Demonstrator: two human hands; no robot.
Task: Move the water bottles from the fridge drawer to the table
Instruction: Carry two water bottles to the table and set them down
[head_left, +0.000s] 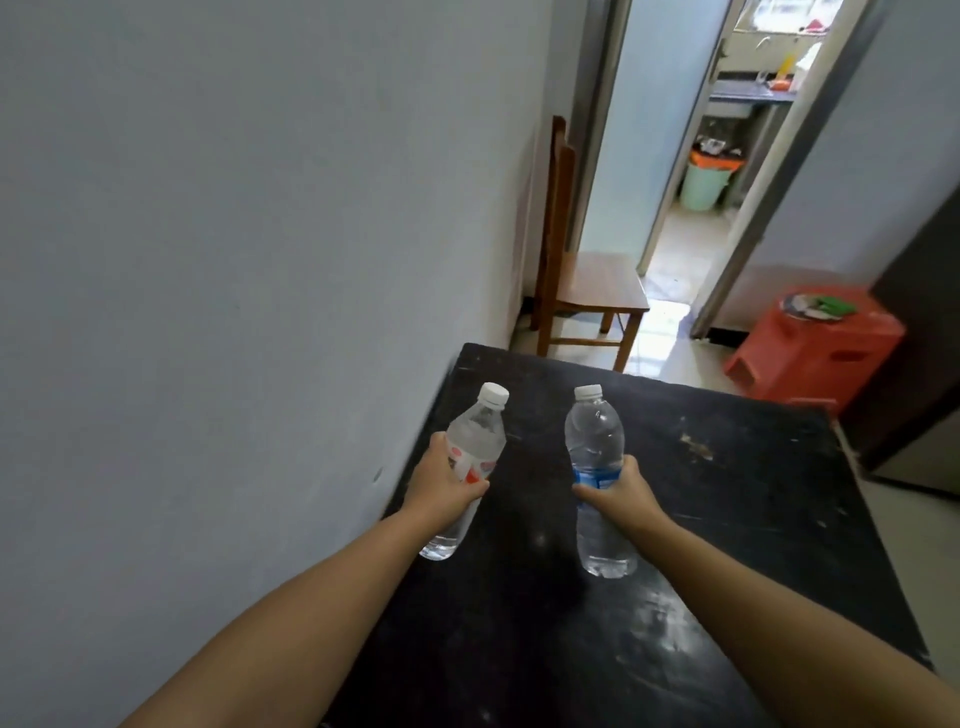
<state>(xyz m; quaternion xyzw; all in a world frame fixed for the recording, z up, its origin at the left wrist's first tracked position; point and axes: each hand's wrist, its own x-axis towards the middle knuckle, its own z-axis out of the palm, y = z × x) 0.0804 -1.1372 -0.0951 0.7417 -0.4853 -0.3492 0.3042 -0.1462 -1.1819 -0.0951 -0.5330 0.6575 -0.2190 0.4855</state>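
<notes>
I hold two clear water bottles with white caps over the black table (727, 519). My left hand (441, 488) grips the red-labelled bottle (478, 431) around its middle; it tilts, cap up and to the right, near the table's left edge by the wall. My right hand (618, 493) grips the blue-labelled bottle (595, 436) at its label, nearly upright. Whether either bottle's base touches the tabletop, I cannot tell. No fridge drawer is in sight.
A grey wall (234, 260) runs along the table's left side. Beyond the far edge stand a wooden chair (587, 291) and a red plastic stool (815, 343). An open doorway (691, 208) leads to a kitchen with a green bin (706, 182).
</notes>
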